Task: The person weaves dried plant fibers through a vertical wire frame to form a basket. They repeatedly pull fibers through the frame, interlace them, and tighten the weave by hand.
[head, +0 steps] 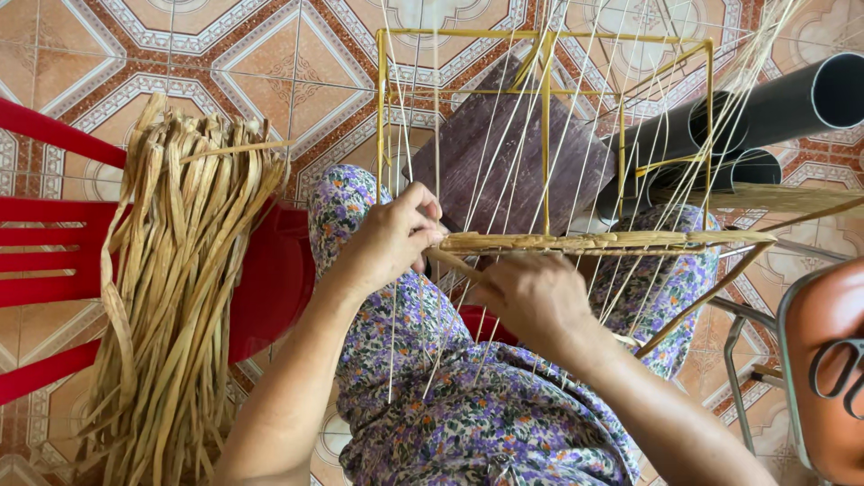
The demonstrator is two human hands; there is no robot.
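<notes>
- I see my left hand (pixel 389 236) pinching the left end of the woven band of dried leaf strips (pixel 612 241); thumb and fingers are clamped on it, right at the band's edge
- My right hand (pixel 531 297) sits just below the band, curled round a single dried strip (pixel 453 263); the fingertips are hidden, so I cannot tell how tightly it grips
- The band runs level across the yellow wire frame (pixel 545 126), which rests over my lap; thin white strings (pixel 504 135) cross the frame, leaving only narrow gaps for fingers
- A bundle of dried strips (pixel 175 288) lies draped over the red plastic chair (pixel 54 234) to my left, near my elbow; there is open room between them
- Dark plastic pipes (pixel 774 112) crowd the frame's far right edge; an orange-brown seat (pixel 832 360) is close on the right
</notes>
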